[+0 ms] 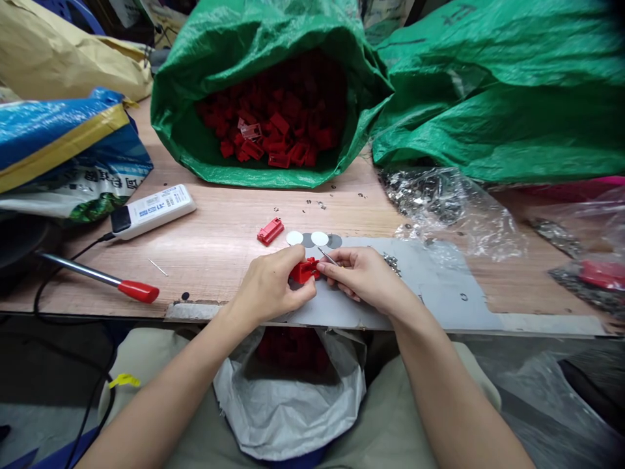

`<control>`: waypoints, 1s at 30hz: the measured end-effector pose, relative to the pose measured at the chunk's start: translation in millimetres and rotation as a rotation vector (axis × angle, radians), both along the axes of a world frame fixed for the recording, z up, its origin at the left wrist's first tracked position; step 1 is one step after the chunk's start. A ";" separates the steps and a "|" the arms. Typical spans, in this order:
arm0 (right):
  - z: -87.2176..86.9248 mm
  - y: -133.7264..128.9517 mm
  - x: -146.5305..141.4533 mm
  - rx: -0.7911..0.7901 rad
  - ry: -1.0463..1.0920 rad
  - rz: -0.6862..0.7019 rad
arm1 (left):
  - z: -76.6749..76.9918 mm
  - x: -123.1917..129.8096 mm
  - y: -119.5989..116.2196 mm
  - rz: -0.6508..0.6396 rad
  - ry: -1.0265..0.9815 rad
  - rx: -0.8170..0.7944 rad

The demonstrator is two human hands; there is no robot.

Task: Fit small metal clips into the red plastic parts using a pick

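A small red plastic housing [305,271] is gripped between the thumb and fingers of my left hand [273,280], just over the grey sheet on the table. My right hand [364,277] is closed around a thin metal tool [328,256], whose narrow end points up and to the left. The fingertips of that hand meet the right side of the housing. What they do inside it is hidden. Beyond my hands lies another red plastic housing [270,231], beside a row of white and grey discs [319,239]. Small metal parts [392,264] sit by my right wrist.
An open green sack [176,130] of red parts stands at the back, another green sack [512,98] to its right. A clear bag of metal pieces [434,195] lies right. At left are a white device [153,212] and a red-tipped lever [139,291]. A pale sack [293,423] hangs below the edge.
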State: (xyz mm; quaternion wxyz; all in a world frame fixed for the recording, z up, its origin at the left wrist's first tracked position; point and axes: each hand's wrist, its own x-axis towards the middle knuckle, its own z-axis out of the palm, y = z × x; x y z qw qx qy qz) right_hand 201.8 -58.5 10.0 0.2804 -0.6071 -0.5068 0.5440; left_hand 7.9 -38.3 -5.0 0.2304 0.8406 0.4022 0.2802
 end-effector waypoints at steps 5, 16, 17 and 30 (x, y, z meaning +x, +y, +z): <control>-0.2 0.9 2.5 -0.022 0.020 0.010 | 0.7 0.4 -0.2 0.004 0.009 -0.009; -1.4 1.6 1.5 0.000 -0.010 -0.001 | -0.2 0.1 -0.8 0.000 0.009 0.018; -0.7 1.2 0.6 0.008 -0.015 -0.011 | -0.4 0.0 -0.8 -0.001 0.010 0.021; 1.9 -2.8 -13.6 0.309 -0.376 -0.094 | -4.7 0.7 -1.0 -0.014 0.019 0.070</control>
